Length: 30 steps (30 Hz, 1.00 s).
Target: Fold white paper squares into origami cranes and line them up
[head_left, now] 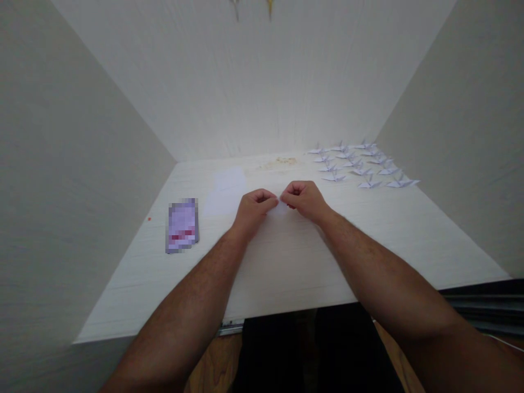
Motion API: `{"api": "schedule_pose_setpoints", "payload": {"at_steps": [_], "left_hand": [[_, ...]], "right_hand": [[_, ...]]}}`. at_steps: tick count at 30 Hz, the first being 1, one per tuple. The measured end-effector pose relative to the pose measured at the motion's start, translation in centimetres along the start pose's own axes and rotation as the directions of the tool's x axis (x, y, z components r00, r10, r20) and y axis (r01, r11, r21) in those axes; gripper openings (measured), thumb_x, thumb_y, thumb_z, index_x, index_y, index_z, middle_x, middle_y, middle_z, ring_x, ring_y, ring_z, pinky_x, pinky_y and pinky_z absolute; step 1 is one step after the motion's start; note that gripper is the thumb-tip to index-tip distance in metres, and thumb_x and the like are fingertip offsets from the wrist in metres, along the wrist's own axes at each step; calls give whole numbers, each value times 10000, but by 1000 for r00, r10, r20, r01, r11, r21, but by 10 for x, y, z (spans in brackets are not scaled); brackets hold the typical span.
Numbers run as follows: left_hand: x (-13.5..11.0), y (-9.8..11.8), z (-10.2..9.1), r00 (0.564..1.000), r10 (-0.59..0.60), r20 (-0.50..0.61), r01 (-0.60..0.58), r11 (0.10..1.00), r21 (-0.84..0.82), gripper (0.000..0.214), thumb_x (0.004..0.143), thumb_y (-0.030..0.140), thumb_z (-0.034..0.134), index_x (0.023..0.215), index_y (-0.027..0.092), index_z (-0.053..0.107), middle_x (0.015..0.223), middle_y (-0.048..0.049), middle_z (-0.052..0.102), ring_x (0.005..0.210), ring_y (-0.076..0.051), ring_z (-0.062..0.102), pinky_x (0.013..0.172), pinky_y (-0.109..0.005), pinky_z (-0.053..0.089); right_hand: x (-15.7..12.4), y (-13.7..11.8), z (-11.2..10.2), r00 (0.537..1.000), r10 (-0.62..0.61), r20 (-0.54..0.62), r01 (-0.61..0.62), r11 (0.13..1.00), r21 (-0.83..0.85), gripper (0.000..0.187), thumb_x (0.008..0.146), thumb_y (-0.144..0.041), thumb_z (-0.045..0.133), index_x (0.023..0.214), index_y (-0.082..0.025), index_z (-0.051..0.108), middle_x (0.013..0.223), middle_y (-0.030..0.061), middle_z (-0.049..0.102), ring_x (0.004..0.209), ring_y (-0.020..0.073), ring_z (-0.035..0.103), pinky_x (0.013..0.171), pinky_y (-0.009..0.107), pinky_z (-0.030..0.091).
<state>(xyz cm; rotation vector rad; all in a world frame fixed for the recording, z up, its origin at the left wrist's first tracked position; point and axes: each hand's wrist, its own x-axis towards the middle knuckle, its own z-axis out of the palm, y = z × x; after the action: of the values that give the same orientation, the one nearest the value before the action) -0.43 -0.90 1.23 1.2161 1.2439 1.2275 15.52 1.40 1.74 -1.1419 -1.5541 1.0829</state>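
Near the middle of the white table, my left hand point(257, 208) and my right hand point(302, 200) face each other with fingertips almost meeting. Both are closed in a pinch on a small piece of white paper point(280, 206). Most of that paper blends into the pale tabletop or is covered by my fingers, so its folded shape is hard to make out. Flat white paper sheets point(226, 190) lie just beyond and left of my left hand. To the right, past my right hand, several folded white paper cranes point(352, 164) stand in rows.
A blurred-out purple rectangular item point(182, 225) lies on the table point(282, 273) at left, with a small orange dot point(149, 219) beside it. Brownish marks point(286, 161) show by the back wall. Panels enclose the table left, right and behind; its front edge is near my legs.
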Motion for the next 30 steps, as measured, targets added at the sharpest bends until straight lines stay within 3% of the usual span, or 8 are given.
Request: {"api": "schedule_pose_setpoints", "payload": {"at_steps": [5, 8, 12, 15, 19, 23, 30], "left_hand": [[3, -5, 0, 995, 28, -96, -35, 997, -72, 229, 643, 335, 772, 738, 170, 645, 598, 29, 578, 508, -81, 465, 475, -217, 344], [5, -9, 2, 987, 55, -148, -81, 981, -175, 253, 623, 283, 774, 806, 179, 634, 662, 26, 624, 552, -89, 521, 517, -218, 398], [4, -9, 4, 993, 83, -84, -93, 989, -119, 253, 607, 225, 765, 838, 168, 677, 703, 6, 669, 586, -95, 556, 543, -216, 410], [2, -6, 3, 993, 89, -74, -88, 996, 15, 127, 642, 256, 745, 700, 163, 680, 595, 18, 617, 526, -86, 506, 506, -214, 375], [2, -5, 2, 992, 89, -94, -79, 992, 102, 243, 732, 348, 687, 575, 168, 642, 497, 20, 546, 478, -91, 478, 482, -223, 371], [2, -6, 5, 992, 59, -112, -55, 998, 37, 239, 719, 354, 700, 582, 164, 650, 516, 13, 558, 480, -92, 493, 476, -223, 402], [1, -4, 10, 989, -63, -134, 42, 987, -153, 189, 668, 324, 721, 669, 143, 668, 581, -6, 585, 512, -108, 534, 495, -252, 493]], "right_hand": [[1, 0, 2, 1000, 25, 11, -26, 994, 108, 232, 662, -347, 742, 763, -162, 645, 587, -7, 644, 518, 106, 563, 476, 220, 412], [1, 3, 5, 1000, 20, 8, -21, 998, 59, 194, 670, -317, 736, 734, -165, 634, 589, 4, 658, 515, 109, 575, 482, 223, 420], [1, 8, 7, 994, -83, -71, 79, 996, -48, 105, 727, -270, 670, 709, -170, 639, 594, 1, 655, 521, 111, 570, 504, 235, 430], [0, 10, 8, 978, -167, -125, 148, 978, -145, 88, 744, -255, 652, 707, -177, 636, 618, -6, 653, 558, 116, 576, 544, 245, 437], [-4, 9, 10, 955, -265, -134, 223, 938, -267, 119, 784, -293, 653, 733, -188, 628, 654, -10, 659, 579, 114, 569, 590, 257, 444], [-6, 8, 11, 935, -333, -119, 276, 897, -344, 132, 812, -322, 663, 792, -193, 647, 687, -6, 677, 589, 117, 577, 614, 265, 456], [-6, 14, 10, 849, -525, -53, 441, 761, -476, 111, 847, -215, 605, 771, -191, 682, 745, 20, 694, 667, 131, 599, 657, 267, 476]]}}
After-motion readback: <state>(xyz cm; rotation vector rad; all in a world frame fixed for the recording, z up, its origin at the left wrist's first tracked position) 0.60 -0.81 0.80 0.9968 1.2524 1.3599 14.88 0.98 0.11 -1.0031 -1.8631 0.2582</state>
